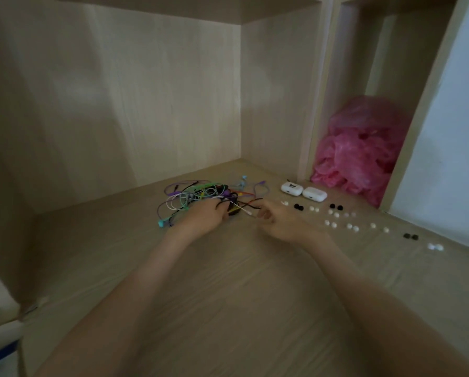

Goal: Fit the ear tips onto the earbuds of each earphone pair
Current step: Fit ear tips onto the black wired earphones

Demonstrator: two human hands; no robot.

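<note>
Head cam, fwd-down, near desk

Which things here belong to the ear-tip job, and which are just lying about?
Job: tangle of wired earphones; black and white ear tips laid out in pairs; probably the two closed white earbud cases.
Lying about: pink plastic bag in the side compartment.
</note>
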